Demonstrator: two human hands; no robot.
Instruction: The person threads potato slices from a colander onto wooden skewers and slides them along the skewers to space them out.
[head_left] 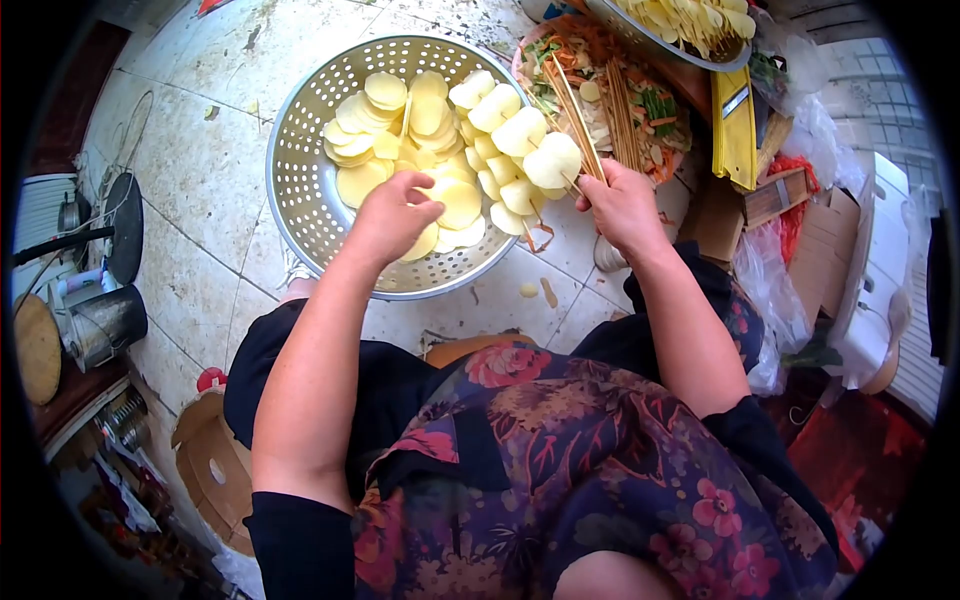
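A large metal colander (310, 215) holds many thin, pale yellow potato slices (385, 90). My left hand (398, 218) hovers over or touches the slices at the near side, its fingers bent with a gap between thumb and forefinger; no slice shows in its grasp. My right hand (622, 208) is closed around several bamboo skewers (578, 120) beside the colander's right rim. Potato slices (522, 132) are threaded in spaced rows on skewers that slope over the colander toward this hand. Its palm and some fingertips are hidden.
Behind my right hand sits a pink-rimmed basin of vegetable scraps (665, 110), with more bamboo sticks across it. A metal bowl (690, 50) of skewered slices stands at upper right, above a yellow slicer (733, 125). Cardboard (825, 245) and plastic bags lie right; a pot (105, 325) stands left.
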